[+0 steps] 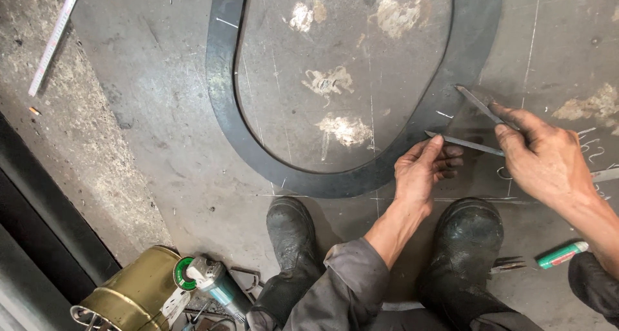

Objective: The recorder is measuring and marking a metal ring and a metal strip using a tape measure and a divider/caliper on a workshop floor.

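A big steel plate (pixel 161 112) lies on the floor with a dark metal ring (pixel 222 79) on it. The right hand (pixel 545 160) pinches metal dividers (pixel 480 121), their tips on the ring. The left hand (pixel 422 170) touches one leg, fingers curled.

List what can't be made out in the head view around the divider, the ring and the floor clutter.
- Steel ring: its top is cut off by the upper frame edge.
- Divider: its hinge end is hidden inside the right hand.
- Lower divider tip: covered by the left hand fingers, so contact with the ring is unclear.
- Angle grinder: the disc is partly behind the brass-coloured can.
- Chalk marks beside the right hand: too small to tell.
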